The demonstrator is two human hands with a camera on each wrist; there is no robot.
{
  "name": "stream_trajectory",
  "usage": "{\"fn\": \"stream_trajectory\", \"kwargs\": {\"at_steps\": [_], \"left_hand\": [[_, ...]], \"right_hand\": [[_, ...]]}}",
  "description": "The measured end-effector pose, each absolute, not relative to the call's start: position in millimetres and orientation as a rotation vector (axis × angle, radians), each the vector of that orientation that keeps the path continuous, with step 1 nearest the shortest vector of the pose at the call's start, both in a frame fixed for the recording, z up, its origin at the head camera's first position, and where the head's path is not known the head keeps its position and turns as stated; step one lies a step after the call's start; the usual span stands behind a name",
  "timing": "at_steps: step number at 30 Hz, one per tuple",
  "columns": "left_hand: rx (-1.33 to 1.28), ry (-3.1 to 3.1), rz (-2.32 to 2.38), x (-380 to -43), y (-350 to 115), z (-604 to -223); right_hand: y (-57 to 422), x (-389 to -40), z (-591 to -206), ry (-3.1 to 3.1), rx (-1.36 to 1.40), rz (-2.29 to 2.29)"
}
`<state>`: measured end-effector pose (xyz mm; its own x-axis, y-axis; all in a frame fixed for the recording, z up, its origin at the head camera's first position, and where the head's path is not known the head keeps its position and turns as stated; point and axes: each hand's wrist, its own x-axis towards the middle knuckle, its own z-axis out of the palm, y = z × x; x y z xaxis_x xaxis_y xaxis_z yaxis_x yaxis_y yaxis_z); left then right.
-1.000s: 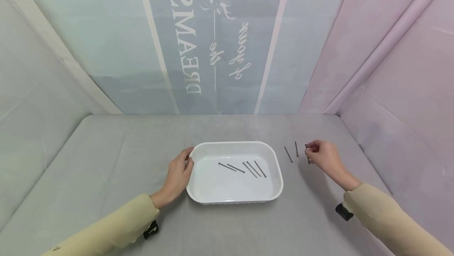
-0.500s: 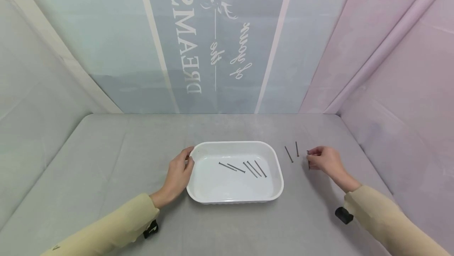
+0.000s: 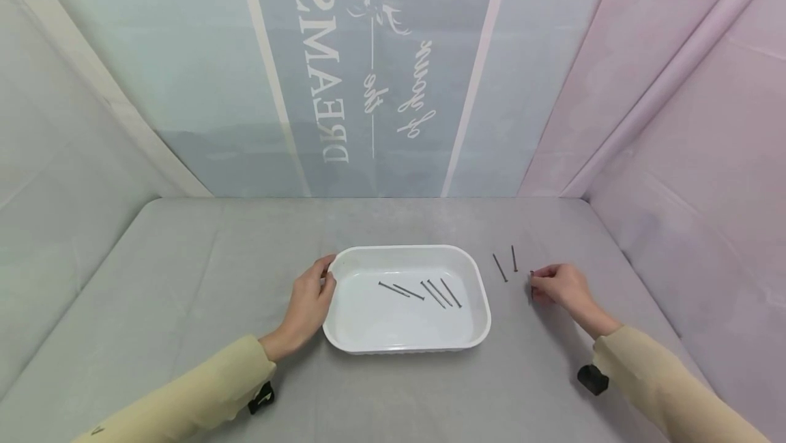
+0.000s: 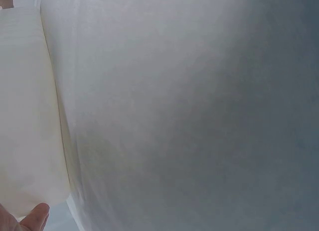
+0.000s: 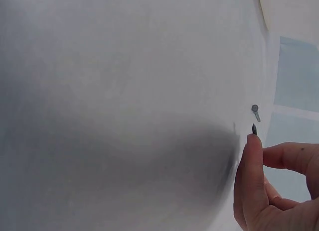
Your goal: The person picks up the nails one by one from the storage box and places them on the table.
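Note:
A white rectangular dish (image 3: pixel 405 330) sits on the table with several dark nails (image 3: pixel 432 293) lying in it, toward its middle and right. My left hand (image 3: pixel 310 299) grips the dish by its left end, at the rim. In the left wrist view, the thumb (image 4: pixel 37 216) shows beside the dish's pale wall (image 4: pixel 30 111). To the right of the dish, my right hand (image 3: pixel 561 287) pinches one nail (image 3: pixel 531 284) between thumb and fingers, just over the table. Its pointed end (image 5: pixel 254 128) sticks out past the fingertips in the right wrist view.
Two loose nails, a left one (image 3: pixel 500 267) and a right one (image 3: pixel 514 259), lie on the grey cloth-covered table (image 3: pixel 258 238) between dish and right hand. Fabric walls enclose the back and both sides; the back cloth (image 3: pixel 368 177) bears mirrored lettering.
My right hand has drawn a little nearer to me with the pinched nail. The left hand, the dish and the other nails have stayed in place.

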<state>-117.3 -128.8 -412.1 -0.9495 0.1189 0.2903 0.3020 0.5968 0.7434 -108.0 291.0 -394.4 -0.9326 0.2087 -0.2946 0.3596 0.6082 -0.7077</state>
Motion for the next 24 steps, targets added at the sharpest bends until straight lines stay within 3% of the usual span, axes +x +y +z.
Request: {"fn": "stream_trajectory", "kwargs": {"at_steps": [13,24], "left_hand": [[-0.359,-2.607,-1.274,-116.0,-129.1,-414.0],[-0.368,-2.589,-1.273,-116.1,-129.8,-416.7]], "right_hand": [[291.6,-109.8,-406.0,2.642,0.48,-1.228],[286.1,-113.0,-388.6,2.792,0.311,-0.994]]}}
